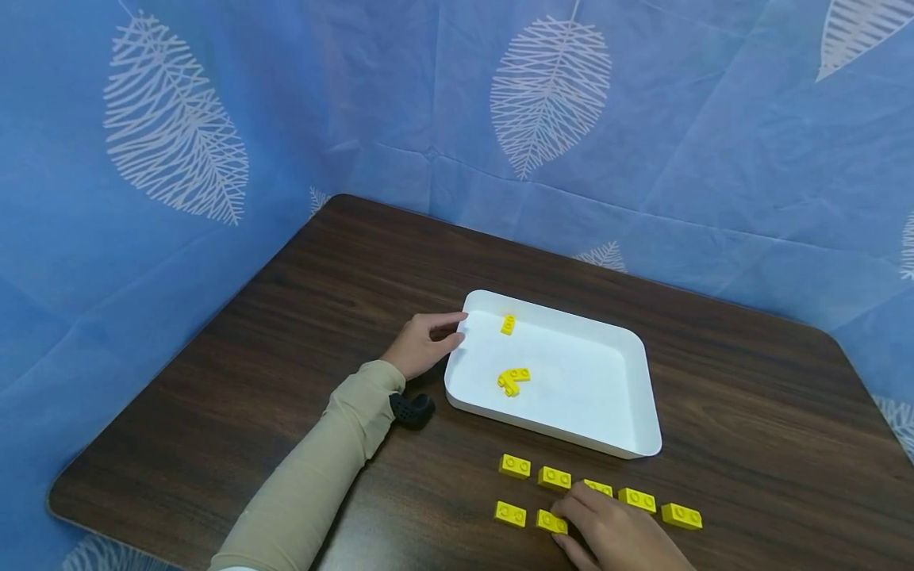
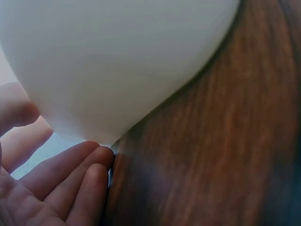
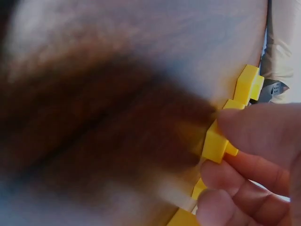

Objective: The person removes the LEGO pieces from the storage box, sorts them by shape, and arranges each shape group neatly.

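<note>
Evidently, a yellow brick (image 1: 551,522) is held in the right grip (image 1: 617,531), which is narrowed to a pinch between thumb and fingertips; whether it is lifted clear of the bench (image 1: 300,333) cannot be told. Since so small a block is caught only by its sides, it could be twisted or dropped if the pressure were uneven. Just left of this grip, a loose brick (image 1: 510,514) is found. Just beyond it, a row of five bricks (image 1: 600,487) is spread, the middle one partly hidden by the fingers — these could be knocked askew if the knuckles were swung too low. Farther beyond, the white tray (image 1: 571,349) is touched at its left wall by the left grip (image 1: 421,345), whose fingers are laid out without a pinch. The tray could be slid if that wall were pushed too hard. Inside, right of the left grip, a lone brick (image 1: 508,324) and a touching pair (image 1: 512,379) are seen — these might be struck by anything released from too high.
</note>
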The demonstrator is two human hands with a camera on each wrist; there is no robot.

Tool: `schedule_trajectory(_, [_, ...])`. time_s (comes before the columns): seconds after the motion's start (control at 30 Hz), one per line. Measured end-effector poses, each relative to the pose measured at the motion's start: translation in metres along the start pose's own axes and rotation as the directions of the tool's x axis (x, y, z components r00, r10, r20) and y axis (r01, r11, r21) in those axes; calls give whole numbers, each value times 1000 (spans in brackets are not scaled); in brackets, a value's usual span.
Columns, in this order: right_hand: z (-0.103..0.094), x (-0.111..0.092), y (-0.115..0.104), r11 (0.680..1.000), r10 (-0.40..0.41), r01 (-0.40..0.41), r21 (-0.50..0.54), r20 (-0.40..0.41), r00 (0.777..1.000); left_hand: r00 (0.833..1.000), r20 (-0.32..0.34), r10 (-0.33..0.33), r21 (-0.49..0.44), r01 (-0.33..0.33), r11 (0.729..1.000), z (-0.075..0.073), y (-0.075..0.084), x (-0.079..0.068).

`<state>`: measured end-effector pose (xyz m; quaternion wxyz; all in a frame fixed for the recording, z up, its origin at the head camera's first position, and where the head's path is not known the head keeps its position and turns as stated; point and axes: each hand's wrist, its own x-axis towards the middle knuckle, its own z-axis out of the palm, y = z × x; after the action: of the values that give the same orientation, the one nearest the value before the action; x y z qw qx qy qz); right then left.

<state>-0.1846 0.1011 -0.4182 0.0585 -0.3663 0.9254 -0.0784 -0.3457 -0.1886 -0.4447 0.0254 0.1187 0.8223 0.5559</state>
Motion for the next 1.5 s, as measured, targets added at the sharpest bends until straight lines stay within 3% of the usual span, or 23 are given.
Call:
schedule_trajectory(0.4, [-13,8,-5,999,40,-40,-30,8,999,1000,-17,19,-9,-19,1000,-7,2,-2])
schedule_trajectory(0.53, [-26,11,-5,998,30,-35,-54,-96,995,1000,-22,16,-8,-16,1000,-9,2,-2])
schedule_trajectory(0.7, [-48,22,3,995,-28,2,-97,-272,962,1000,-25,16,-6,-16,1000,-11,1,-1])
schedule_trajectory(0.83, [-68,37,18,997,-17,-6,-79,-297,955,1000,-23,14,-12,-14,1000,-11,1,-2])
schedule_trajectory(1.03, [-83,65,50,998,-46,30,-61,-281,959,1000,-4,6,-14,-6,1000,-8,0,-3])
schedule_trajectory(1.23, [-84,97,66,999,41,-46,-30,-160,986,1000,9,0,-14,0,1000,-4,0,-2])
schedule_trajectory(1.5, [-76,141,78,997,80,-79,18,-66,995,1000,26,-4,-20,4,1000,-4,2,-2])
